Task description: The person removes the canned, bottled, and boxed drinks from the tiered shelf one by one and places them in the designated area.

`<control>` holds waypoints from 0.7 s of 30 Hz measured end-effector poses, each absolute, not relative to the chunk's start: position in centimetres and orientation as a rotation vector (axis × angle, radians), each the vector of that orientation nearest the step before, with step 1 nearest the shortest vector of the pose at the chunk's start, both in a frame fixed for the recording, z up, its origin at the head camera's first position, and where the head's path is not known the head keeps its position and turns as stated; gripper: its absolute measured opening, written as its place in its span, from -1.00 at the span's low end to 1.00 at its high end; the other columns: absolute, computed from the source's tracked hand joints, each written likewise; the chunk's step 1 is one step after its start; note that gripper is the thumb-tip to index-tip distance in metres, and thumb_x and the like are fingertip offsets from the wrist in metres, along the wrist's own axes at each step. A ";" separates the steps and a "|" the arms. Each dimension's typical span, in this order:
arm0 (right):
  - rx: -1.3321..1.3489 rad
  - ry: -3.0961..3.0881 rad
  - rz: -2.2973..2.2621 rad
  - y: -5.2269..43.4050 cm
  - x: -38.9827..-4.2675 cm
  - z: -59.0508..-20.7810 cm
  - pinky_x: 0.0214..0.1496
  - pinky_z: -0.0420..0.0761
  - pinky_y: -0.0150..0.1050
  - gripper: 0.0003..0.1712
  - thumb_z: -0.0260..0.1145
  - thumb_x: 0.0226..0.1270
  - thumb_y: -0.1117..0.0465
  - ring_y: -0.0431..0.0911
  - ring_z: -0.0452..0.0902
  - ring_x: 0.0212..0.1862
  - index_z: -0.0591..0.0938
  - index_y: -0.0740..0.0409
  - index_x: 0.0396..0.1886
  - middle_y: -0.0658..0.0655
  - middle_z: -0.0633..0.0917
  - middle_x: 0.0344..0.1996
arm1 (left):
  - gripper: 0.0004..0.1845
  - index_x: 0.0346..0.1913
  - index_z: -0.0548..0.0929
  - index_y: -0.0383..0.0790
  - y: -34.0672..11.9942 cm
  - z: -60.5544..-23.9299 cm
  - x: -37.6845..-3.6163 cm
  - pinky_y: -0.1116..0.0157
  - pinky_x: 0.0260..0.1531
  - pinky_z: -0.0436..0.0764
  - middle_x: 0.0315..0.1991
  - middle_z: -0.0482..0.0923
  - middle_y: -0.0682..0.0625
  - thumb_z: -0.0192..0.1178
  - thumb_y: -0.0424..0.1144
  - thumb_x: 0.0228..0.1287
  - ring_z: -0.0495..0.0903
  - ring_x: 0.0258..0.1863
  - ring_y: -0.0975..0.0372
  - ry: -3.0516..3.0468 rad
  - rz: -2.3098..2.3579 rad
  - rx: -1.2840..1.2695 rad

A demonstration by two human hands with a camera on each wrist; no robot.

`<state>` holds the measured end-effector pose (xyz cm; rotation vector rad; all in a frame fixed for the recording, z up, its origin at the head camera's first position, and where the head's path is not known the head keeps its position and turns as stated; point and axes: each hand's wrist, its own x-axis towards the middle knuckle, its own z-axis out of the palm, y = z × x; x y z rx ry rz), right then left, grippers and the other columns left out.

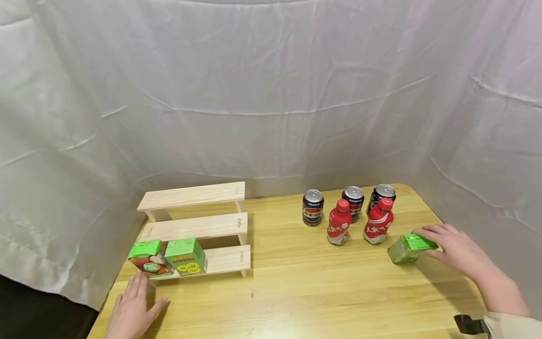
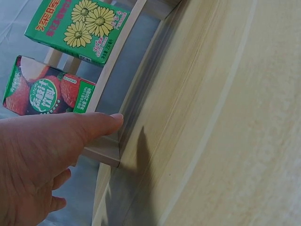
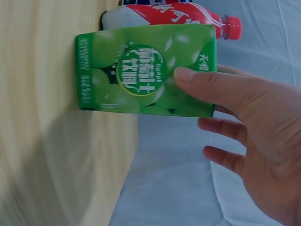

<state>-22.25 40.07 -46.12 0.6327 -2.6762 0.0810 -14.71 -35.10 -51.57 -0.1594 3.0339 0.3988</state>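
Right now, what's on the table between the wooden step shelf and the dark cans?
Nothing: in the head view, only bare table lies between the wooden step shelf and the nearest of the dark cans.

Left hand (image 1: 133, 308) flat, fingers straight; right hand (image 1: 450, 247) outstretched, thumb and fingers seemingly half-curled.

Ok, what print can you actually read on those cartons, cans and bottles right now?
Green grape carton under the right hand: "GRAPE" above Chinese characters too blurred to quote.
Strawberry carton: "250" in small print; the round white Chinese label is unclear.
Chrysanthemum carton: "250" in small print; the red Chinese characters are unclear.
Red bottles: white characters, too small.
Cans: labels too small.
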 end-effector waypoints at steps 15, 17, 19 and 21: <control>0.605 -2.692 0.124 39.8 -21.8 -46.8 0.06 0.46 0.31 -0.13 0.49 0.03 0.26 0.29 0.45 0.14 0.40 -0.07 0.40 0.29 0.57 0.19 | 0.22 0.44 -0.11 -0.66 -35.1 -51.5 -14.6 -0.47 0.27 -0.12 0.45 -0.20 -0.59 0.03 0.42 0.23 -0.14 0.45 -0.39 3.045 0.409 -0.153; 0.599 -2.678 0.132 39.9 -21.6 -47.1 0.10 0.45 0.31 -0.10 0.45 0.09 0.26 0.25 0.39 0.28 0.33 -0.13 0.46 0.28 0.53 0.26 | 0.22 0.44 -0.11 -0.66 -35.1 -51.5 -14.6 -0.47 0.28 -0.12 0.45 -0.20 -0.59 0.03 0.42 0.23 -0.14 0.45 -0.39 3.042 0.407 -0.154; 0.602 -2.662 0.135 40.0 -21.5 -47.4 0.37 0.33 0.22 -0.09 0.43 0.13 0.27 0.09 0.14 0.51 0.29 -0.16 0.48 0.27 0.49 0.31 | 0.22 0.44 -0.11 -0.66 -35.1 -51.5 -14.7 -0.47 0.28 -0.12 0.45 -0.20 -0.59 0.03 0.41 0.23 -0.14 0.44 -0.39 3.038 0.397 -0.156; 0.619 -2.636 0.130 40.1 -21.4 -47.7 0.60 0.06 -0.04 -0.09 0.42 0.14 0.29 -0.23 -0.16 0.58 0.28 -0.14 0.48 0.25 0.44 0.37 | 0.22 0.44 -0.12 -0.65 -35.1 -51.6 -14.8 -0.47 0.29 -0.13 0.45 -0.21 -0.59 0.04 0.41 0.23 -0.14 0.44 -0.40 3.027 0.394 -0.160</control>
